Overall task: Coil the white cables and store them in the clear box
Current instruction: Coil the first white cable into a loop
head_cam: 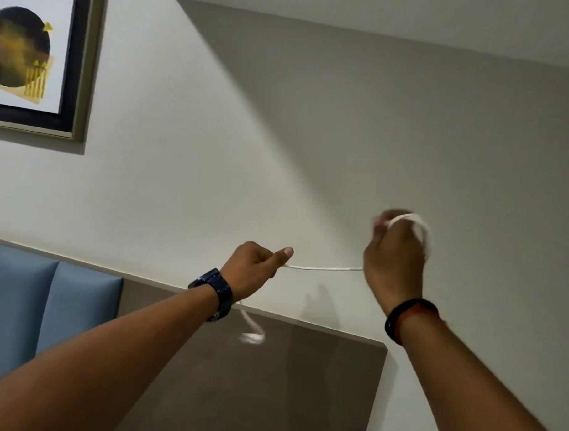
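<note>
White cable (323,268) runs taut between two raised hands, held up in front of a pale wall (280,133). Left hand (258,263) is curled into a fist, thumb on top, pinching the cable where it enters; a loose tail (252,331) hangs blurred below that wrist. Right hand (394,256) is closed too, with loops of the cable wound over its fingers — motion blur makes the number of turns impossible to count. A dark wristwatch (216,293) sits on the left wrist, a black and reddish band (409,318) on the right. Behind the arms are a blue padded panel (44,302) and a brown-grey panel (286,378); a framed picture (39,54) hangs upper left, cut off by the edge.
</note>
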Motion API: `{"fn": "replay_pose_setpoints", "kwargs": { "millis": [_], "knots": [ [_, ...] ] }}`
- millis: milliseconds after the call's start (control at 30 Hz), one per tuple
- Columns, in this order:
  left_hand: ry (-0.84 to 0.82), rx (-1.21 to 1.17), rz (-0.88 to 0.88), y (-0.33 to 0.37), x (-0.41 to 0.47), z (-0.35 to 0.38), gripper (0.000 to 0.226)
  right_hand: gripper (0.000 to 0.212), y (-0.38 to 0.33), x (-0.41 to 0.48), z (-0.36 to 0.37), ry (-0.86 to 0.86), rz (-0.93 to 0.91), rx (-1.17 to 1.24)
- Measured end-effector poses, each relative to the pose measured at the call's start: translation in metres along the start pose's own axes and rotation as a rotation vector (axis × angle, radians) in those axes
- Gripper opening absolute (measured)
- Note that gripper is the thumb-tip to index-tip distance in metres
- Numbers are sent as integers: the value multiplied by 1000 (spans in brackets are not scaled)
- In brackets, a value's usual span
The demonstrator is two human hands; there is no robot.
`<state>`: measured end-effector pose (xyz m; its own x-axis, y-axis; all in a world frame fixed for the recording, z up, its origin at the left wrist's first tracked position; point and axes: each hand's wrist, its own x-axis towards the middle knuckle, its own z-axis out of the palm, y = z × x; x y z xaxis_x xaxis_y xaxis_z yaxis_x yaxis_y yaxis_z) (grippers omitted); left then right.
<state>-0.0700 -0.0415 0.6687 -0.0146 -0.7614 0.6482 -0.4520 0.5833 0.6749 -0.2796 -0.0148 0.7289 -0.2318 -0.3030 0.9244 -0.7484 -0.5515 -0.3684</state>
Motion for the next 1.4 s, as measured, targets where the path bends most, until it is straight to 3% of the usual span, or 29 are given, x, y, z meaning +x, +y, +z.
{"fn": "replay_pose_setpoints", "kwargs": {
  "millis": [67,167,367,467,567,667,733,800,867,933,1000,1033,1100,1167,1233,1300,1400],
  "knots": [
    [47,18,45,4,7,-8,65,45,12,-22,5,-347,-75,-314],
    [59,73,102,8,14,-18,66,72,8,-50,8,-590,-127,-464],
    [80,87,68,0,18,-30,64,66,-9,-58,8,-835,-195,-416],
    [111,59,12,-5,18,-35,63,63,-22,-60,5,-1104,-4,-121],
    [140,4,-30,-5,14,-31,68,59,-38,-63,-1,-1331,296,524],
    [60,-134,-89,-4,2,-12,67,51,-58,-58,-11,-1301,479,1201],
    [-85,-203,-165,-5,-10,5,62,44,-70,-51,-14,-1073,479,1465],
    [-238,-222,-203,-8,-20,21,60,33,-76,-36,-16,-721,445,1557],
    [-333,-236,-202,-10,-28,29,65,19,-70,-16,-16,-341,430,1432],
    [-364,-240,-171,-9,-32,30,67,16,-55,-1,-12,-16,436,1114],
    [-382,-198,-102,-6,-32,29,66,13,-33,3,-5,160,409,739],
    [-391,-167,-60,-3,-31,28,63,10,-21,0,-2,168,356,567],
    [-391,-105,11,3,-27,24,55,10,0,-12,5,-21,196,222],
    [-354,-32,65,6,-21,17,51,43,18,-29,9,-366,71,-123],
    [-321,63,105,5,-15,8,47,64,24,-44,9,-664,32,-320],
    [-302,131,125,4,-10,1,40,73,25,-54,8,-895,64,-304],
    [-246,127,150,4,-6,-6,31,72,17,-58,2,-1166,192,-17]
  ]
}}
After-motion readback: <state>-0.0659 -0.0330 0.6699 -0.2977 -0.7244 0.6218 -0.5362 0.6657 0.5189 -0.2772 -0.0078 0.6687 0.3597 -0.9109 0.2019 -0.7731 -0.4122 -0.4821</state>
